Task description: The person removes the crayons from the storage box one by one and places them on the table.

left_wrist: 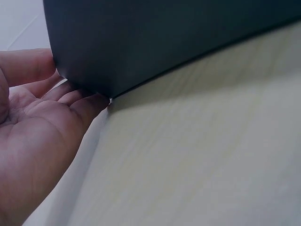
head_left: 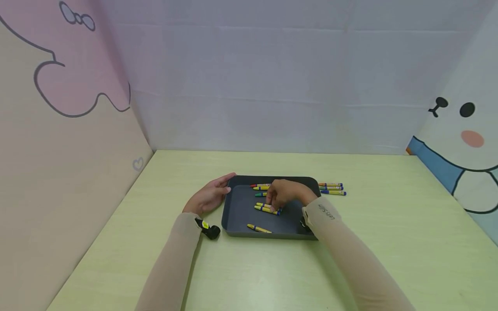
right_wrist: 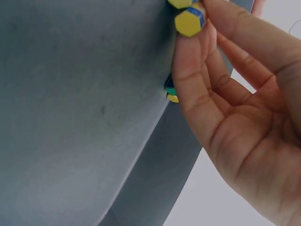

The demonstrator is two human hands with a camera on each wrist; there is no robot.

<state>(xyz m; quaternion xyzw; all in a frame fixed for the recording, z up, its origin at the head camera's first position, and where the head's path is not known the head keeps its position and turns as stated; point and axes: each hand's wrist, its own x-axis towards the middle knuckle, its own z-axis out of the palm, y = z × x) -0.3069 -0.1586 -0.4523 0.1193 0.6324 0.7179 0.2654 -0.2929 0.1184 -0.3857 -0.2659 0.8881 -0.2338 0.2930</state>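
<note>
The dark grey tray [head_left: 243, 216] holds several yellow-wrapped crayons. My left hand [head_left: 209, 196] is at its left side, thumb on the wall and fingers under the edge, as the left wrist view shows. Over the middle of the tray, my right hand [head_left: 285, 193] pinches a yellow crayon [right_wrist: 188, 23] between thumb and finger. Close beside that one lies a second yellow crayon [head_left: 259, 204]. Behind them are a red-tipped crayon [head_left: 254, 185], a yellow crayon [head_left: 260, 188] and a green-tipped crayon [head_left: 260, 195], their right ends hidden by my hand.
A single yellow crayon [head_left: 258, 228] lies near the tray's front wall. Outside, just right of the tray, several crayons [head_left: 331, 188] lie side by side on the pale wooden table [head_left: 397, 216]. A light cloth wall [head_left: 241, 95] stands behind the table.
</note>
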